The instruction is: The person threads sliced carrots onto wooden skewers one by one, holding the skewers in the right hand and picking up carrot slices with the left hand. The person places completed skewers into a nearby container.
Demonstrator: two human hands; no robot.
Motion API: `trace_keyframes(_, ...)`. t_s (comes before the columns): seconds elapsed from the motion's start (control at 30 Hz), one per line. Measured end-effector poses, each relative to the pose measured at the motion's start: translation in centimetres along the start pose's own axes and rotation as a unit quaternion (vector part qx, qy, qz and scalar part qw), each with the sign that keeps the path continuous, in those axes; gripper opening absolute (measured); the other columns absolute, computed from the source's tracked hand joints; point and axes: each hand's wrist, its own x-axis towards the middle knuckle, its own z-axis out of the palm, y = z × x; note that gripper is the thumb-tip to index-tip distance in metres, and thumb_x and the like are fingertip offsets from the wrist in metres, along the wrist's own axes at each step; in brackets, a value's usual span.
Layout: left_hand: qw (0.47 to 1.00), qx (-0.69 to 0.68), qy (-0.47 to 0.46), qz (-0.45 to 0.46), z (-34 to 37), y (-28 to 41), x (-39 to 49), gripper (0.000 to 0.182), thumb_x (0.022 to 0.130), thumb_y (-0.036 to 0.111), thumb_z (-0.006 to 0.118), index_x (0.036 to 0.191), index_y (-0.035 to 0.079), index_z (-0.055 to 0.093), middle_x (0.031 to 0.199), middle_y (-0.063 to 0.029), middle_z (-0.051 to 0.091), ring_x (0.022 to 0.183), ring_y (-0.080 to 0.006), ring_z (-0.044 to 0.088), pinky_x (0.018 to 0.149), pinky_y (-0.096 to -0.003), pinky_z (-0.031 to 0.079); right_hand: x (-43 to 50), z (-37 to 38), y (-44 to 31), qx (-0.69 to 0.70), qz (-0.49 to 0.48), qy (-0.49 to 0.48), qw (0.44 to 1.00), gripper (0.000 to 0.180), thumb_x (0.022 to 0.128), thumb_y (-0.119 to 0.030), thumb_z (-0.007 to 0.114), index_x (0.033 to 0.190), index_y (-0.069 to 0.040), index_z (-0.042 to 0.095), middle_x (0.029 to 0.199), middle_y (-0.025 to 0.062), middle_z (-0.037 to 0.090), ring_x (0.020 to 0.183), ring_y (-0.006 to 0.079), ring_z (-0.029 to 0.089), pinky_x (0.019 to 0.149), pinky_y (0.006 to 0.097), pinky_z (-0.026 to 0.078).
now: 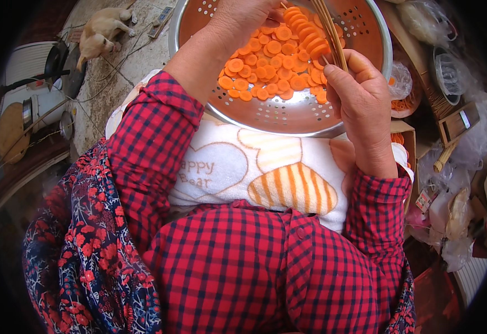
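My right hand (358, 94) grips a bundle of thin bamboo skewers (331, 31) together with the lower end of one loaded skewer. Several round carrot slices (304, 29) are threaded along that skewer, close together, above the colander. My left hand (243, 18) is at the upper end of the loaded skewer, partly cut off by the top of the view; whether its fingers pinch anything is not clear. Below both hands, a heap of loose carrot slices (268, 62) lies in a perforated metal colander (247, 115). The colander rests by a white patterned towel (214, 167) over my lap.
A dog (101, 35) lies on the floor at upper left, near a power strip (160, 23) and cables. A white pot-like vessel (49, 106) stands farther left. At right are a cardboard box (406, 160), plastic bags (447, 175), a wooden holder (456, 125) and more skewers (441, 106).
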Motion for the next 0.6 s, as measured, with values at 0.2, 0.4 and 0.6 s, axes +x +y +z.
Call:
trace_keyframes(0.2,0.993,0.028,0.11,0.032,0.0,-0.3,0.2,0.035,0.086,0.004,0.064,0.121,0.001,0.059,0.103,-0.0128,0.067,0.079,-0.0191,0.067,0.066,-0.0332,0.056,0.1,-0.1,-0.1,0.011,0.006,0.0,1.0,0.019,0.1,-0.015,0.062,0.112,0.0,0.065,0.064,-0.0041,0.053,0.048,0.0024,0.041,0.044,0.0198,0.029)
trace_keyframes(0.4,0.855,0.517,-0.036,0.01,-1.4,-2.7,0.6,0.027,0.083,0.028,0.072,0.105,0.011,0.074,0.088,-0.0086,0.077,0.09,-0.0283,0.074,0.082,-0.0429,0.059,0.2,-0.4,0.0,0.022,0.009,0.003,1.0,0.02,0.1,-0.015,0.063,0.112,0.0,0.065,0.065,-0.004,0.053,0.049,0.0025,0.041,0.044,0.0197,0.028)
trace_keyframes(0.6,0.751,0.657,-0.062,0.005,1.3,-3.0,-2.2,0.024,0.088,0.022,0.068,0.108,0.011,0.073,0.107,-0.011,0.075,0.105,-0.0309,0.071,0.087,-0.0444,0.057,0.0,-0.2,-0.3,0.043,0.022,0.009,0.999,0.015,0.096,-0.014,0.065,0.102,-0.001,0.069,0.066,-0.0041,0.06,0.059,0.0021,0.051,0.053,0.0207,0.038)
